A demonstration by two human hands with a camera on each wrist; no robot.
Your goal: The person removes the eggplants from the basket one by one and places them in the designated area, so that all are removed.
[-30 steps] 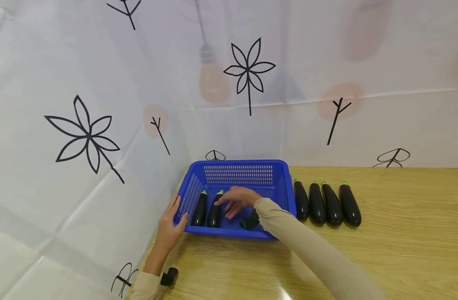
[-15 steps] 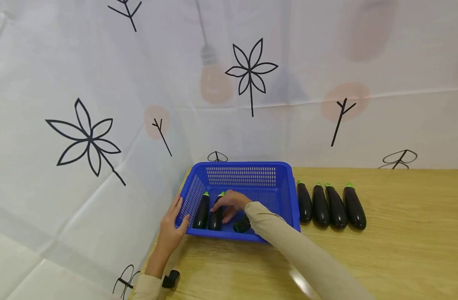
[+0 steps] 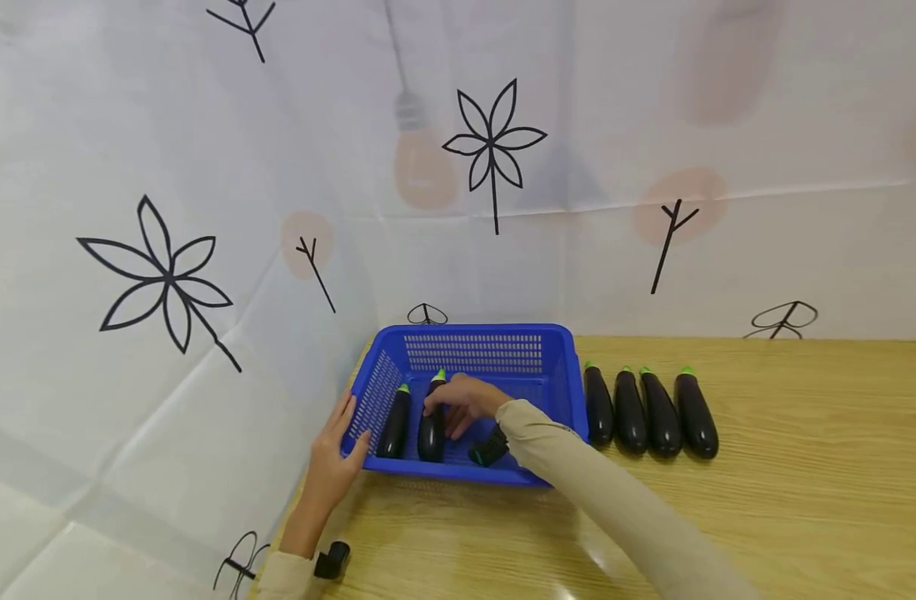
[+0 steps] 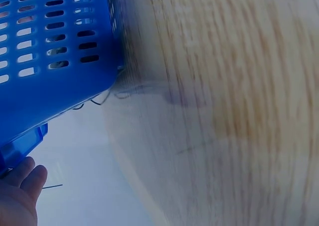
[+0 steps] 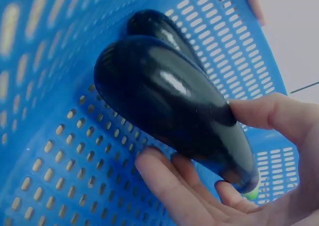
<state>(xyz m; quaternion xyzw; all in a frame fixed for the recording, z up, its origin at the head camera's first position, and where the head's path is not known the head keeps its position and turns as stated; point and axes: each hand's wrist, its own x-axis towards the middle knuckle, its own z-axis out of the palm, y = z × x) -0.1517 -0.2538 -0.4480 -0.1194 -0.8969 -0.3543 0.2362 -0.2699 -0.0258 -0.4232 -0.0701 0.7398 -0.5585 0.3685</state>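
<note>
Inside a blue plastic basket (image 3: 478, 472), my right hand (image 3: 465, 404) grips an eggplant (image 3: 431, 433) by its upper part. The right wrist view shows the thumb on one side of this dark, glossy eggplant (image 5: 159, 101) and fingers on the other, near its green stem end. A second eggplant (image 3: 395, 423) lies to its left, along the basket's left wall; it is partly hidden behind the held one in the right wrist view. My left hand (image 3: 332, 458) rests on the basket's left side with fairly straight fingers, thumb over the front left corner.
Several more eggplants (image 3: 660, 417) lie in a row on the wooden table (image 3: 818, 467), just right of the basket. A white patterned cloth (image 3: 608, 275) hangs behind the table and along its left side.
My right hand has moved left and taken hold of the nearer eggplant, whose stem end now stands higher than its neighbour's. The left hand has stayed on the basket.
</note>
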